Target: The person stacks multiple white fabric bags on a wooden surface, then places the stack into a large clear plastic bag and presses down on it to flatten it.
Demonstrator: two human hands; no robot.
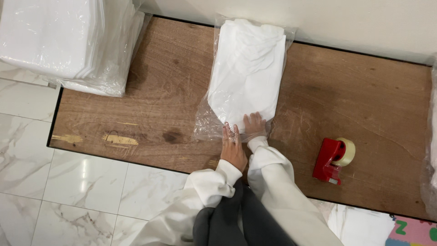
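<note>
Head view, looking straight down. A folded white cloth garment inside a clear plastic bag (246, 75) lies flat on a brown wood-grain board (359, 105), its far end near the pale wall and its open near end toward the person. The left hand (233, 148) rests palm down on the crumpled near edge of the bag, fingers stretched forward and close together, pressing the plastic rather than clasping it. The right hand (254, 126) lies just beside it, touching it, slightly farther forward, with fingers spread flat on the lower corner of the garment through the plastic; it too presses and does not clasp. Both arms wear loose white sleeves.

To the right, well apart from the bag, a red handheld tape dispenser carrying a roll of pale tape (333, 160) sits on the board. At upper left, a tall stack of white folded goods wrapped in clear plastic (68, 41) overlaps the board's corner and the white marble-patterned tile floor (68, 182).
</note>
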